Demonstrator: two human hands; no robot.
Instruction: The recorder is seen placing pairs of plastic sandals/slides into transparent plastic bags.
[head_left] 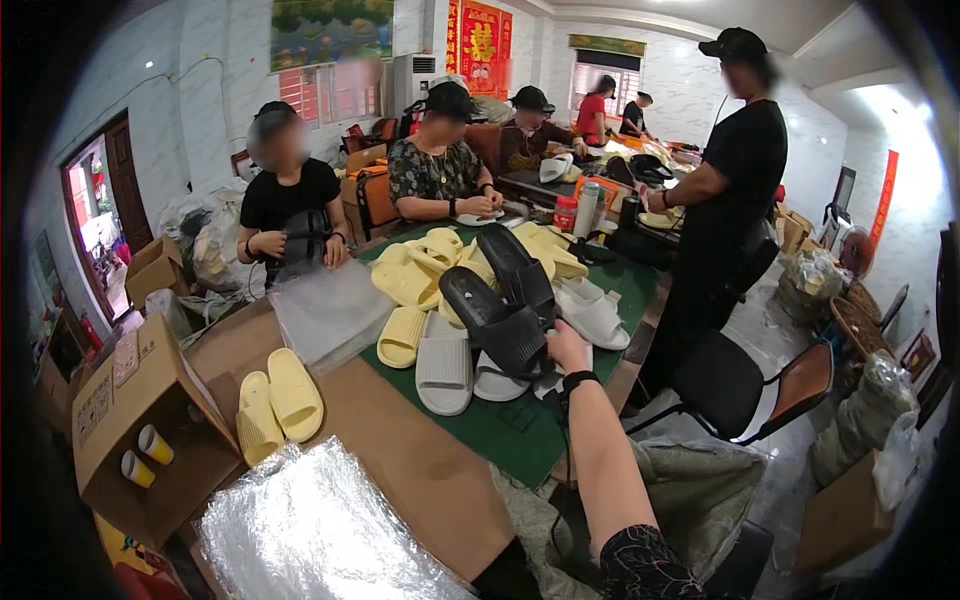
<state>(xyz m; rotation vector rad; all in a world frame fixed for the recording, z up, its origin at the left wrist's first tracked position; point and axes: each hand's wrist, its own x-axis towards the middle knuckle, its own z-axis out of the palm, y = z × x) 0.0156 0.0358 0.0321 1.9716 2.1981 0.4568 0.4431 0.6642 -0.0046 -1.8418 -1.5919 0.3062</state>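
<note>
On the green mat (505, 430) that covers part of the brown bench (400, 450), we see our right hand (566, 350) reaching out to the heap of foam slippers; its fingers touch the near edge of a black ribbed foam slipper (495, 322) that lies tilted on top of the pile, though we cannot tell whether they are clamped on it or only resting against it; our left hand is out of view. A second black slipper (516, 268) lies just behind the first; pale grey-white slippers (444, 370) lie beneath and beside them, and pale yellow slippers (405, 282) are piled farther back. A separate yellow pair (278, 405) sits on the bare bench to the left, near a stack of clear plastic bags (330, 310); an open cardboard box (140, 420) stands at the left edge.
</note>
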